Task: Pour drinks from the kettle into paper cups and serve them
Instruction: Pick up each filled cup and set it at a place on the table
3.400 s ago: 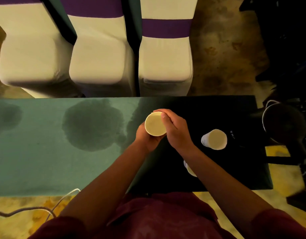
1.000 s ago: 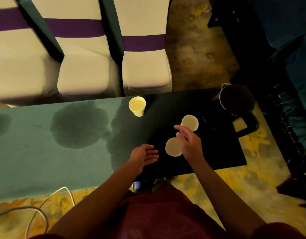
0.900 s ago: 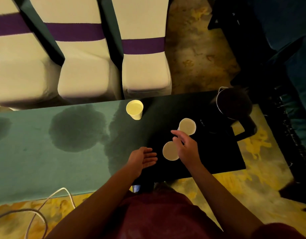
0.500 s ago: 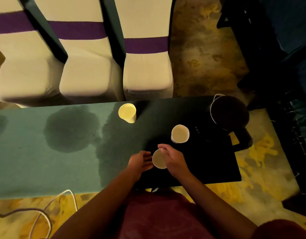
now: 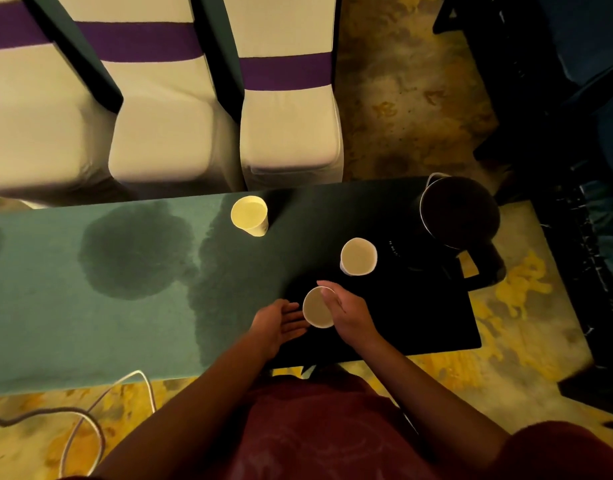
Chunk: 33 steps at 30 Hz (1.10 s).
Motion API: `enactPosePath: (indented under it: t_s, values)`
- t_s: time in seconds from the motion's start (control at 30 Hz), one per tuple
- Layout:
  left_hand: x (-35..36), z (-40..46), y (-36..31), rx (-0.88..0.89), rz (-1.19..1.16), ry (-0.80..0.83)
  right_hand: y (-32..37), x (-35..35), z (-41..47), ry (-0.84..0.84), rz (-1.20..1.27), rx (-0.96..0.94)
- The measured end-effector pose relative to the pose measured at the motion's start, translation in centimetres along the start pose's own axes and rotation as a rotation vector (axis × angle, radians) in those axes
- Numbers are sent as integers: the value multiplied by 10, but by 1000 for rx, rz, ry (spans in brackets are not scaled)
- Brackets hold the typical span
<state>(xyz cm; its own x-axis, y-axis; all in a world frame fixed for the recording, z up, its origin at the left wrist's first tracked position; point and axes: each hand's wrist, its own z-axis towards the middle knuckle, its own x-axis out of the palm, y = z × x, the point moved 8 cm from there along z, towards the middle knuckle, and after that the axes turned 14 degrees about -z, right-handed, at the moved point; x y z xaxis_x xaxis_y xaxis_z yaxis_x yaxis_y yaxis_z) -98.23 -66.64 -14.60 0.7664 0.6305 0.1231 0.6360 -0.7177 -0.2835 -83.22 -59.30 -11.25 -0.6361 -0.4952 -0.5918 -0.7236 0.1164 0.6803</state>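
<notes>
Three paper cups stand on the green table (image 5: 56, 327). My right hand (image 5: 350, 315) grips the nearest cup (image 5: 315, 308) from its right side, fingers curled round the rim. My left hand (image 5: 279, 323) lies flat with straight fingers just left of that cup, fingertips close to its base. A second cup (image 5: 357, 256) stands further back on the dark right part of the table. A third cup (image 5: 249, 214) stands near the far edge. The black kettle (image 5: 459, 211) sits at the far right corner, handle pointing toward me.
Three white-covered chairs with purple bands (image 5: 287, 109) line the far side of the table. Dark wet patches (image 5: 135, 251) mark the tablecloth. A white cable (image 5: 90, 420) loops on the patterned carpet at lower left. Dark furniture (image 5: 557, 98) stands at the right.
One cup was set down near the far edge. My right hand then reached to the nearest cup and took hold of it; my left hand came up beside it.
</notes>
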Motion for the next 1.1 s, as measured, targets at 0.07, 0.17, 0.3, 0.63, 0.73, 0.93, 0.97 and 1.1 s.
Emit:
enactPosePath:
  t_s: [0.07,0.17,0.3,0.63,0.73,0.93,0.97,1.1]
  values:
    - [0,-1,0,3,4,4,1,-2,1,-12,-46,-21]
    - [1,-3,0,2,2,4,4,-7,2,-43,-95,-40]
    - [5,-7,-2,23,-5,2,18,-16,-2,-85,-103,-83]
    - [41,-34,-8,55,-173,264,63,-37,-19,-74,-23,-124]
    - [44,-40,-19,192,35,273,76,-39,-22,-67,-6,-118]
    - [31,-52,-41,479,75,271,106,-45,-30,-95,44,-180]
    - [29,-58,-45,497,72,291,112,-44,-32,-98,58,-194]
    - [14,-73,-44,484,26,332,140,-32,-43,-96,134,-253]
